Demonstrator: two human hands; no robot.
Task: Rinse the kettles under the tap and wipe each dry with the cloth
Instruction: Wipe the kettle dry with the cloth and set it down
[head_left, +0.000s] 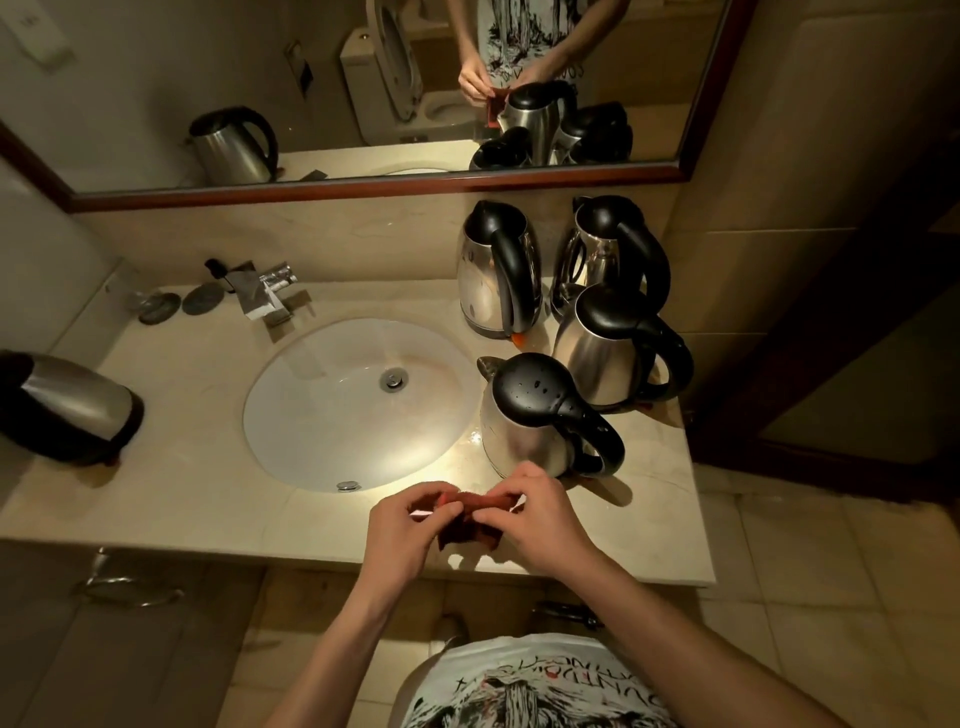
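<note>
A dark red cloth (470, 512) is stretched between both hands above the counter's front edge. My left hand (402, 530) pinches its left end and my right hand (540, 512) pinches its right end. Just behind them stands a steel kettle with a wet black lid (535, 410), water drops on top. Three more steel kettles stand at the back right: one (496, 270), one (608, 249) and one (613, 348). Another kettle (62, 405) sits at the far left of the counter. The tap (265, 288) is at the back left of the sink; no water runs.
The white oval sink (311, 415) is set in a beige stone counter (182, 499). Two round dark discs (179, 304) lie beside the tap. A mirror (363, 93) above reflects the kettles and my hands. A towel ring (130, 590) hangs below the counter.
</note>
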